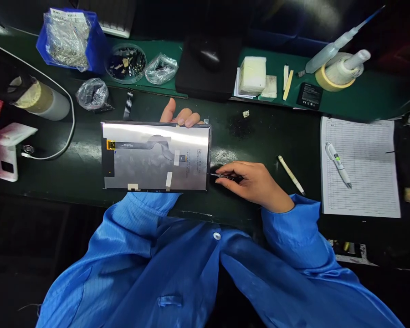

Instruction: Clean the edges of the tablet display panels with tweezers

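A silver display panel (155,157) lies face down on the dark bench, with a black flex cable and bits of tape on its back. My left hand (179,116) reaches under it and grips its far edge, only the fingertips showing. My right hand (251,182) rests on the bench at the panel's right edge, pinching thin metal tweezers (222,175) whose tips touch that edge. Both arms wear blue sleeves.
A blue bin (71,38) of bagged parts, a round dish (126,61), small bags and a tape roll (37,98) stand at the left. Foam pads (253,75), a syringe (338,43) and tape lie at the back right. A paper log (360,168) with a pen and a stick (290,174) lie at the right.
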Action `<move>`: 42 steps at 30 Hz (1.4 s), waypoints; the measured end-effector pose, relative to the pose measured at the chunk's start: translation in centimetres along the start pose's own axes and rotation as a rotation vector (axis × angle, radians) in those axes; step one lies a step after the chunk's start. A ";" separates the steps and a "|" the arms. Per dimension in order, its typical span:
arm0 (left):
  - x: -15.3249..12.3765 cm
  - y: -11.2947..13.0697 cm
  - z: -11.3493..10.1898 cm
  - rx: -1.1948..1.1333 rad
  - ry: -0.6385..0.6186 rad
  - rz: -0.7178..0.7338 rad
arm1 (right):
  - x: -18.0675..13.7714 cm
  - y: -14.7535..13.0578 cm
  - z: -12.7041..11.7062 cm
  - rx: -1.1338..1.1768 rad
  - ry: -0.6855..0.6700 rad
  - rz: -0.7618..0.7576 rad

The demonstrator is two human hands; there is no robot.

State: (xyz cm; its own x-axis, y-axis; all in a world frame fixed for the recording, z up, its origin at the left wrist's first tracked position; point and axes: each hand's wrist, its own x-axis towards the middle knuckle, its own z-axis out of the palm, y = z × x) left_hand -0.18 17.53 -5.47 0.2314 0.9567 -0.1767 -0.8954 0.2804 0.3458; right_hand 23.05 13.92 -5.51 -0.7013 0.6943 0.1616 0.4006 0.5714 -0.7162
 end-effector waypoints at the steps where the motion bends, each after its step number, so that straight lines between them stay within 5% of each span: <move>1: 0.1 0.0 -0.1 0.012 0.010 0.009 | 0.0 0.0 0.0 0.000 -0.001 -0.009; 9: 0.0 0.0 -0.5 -0.080 -0.068 -0.009 | 0.0 0.1 -0.2 -0.044 -0.037 -0.043; 16: -0.5 0.0 0.5 -0.033 0.062 0.038 | -0.1 0.0 -0.1 -0.031 -0.063 0.009; 36: -0.2 0.1 -0.4 -0.121 -0.068 -0.009 | 0.0 -0.1 -0.1 -0.011 -0.029 -0.015; 42: -0.5 -0.1 0.6 -0.127 0.027 0.049 | 0.0 0.0 -0.2 -0.011 -0.069 -0.007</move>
State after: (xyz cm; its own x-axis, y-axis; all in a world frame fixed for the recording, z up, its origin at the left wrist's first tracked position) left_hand -0.01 17.08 -4.82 0.1777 0.9660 -0.1877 -0.9466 0.2200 0.2357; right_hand 23.15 13.97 -5.38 -0.7430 0.6587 0.1186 0.4018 0.5807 -0.7081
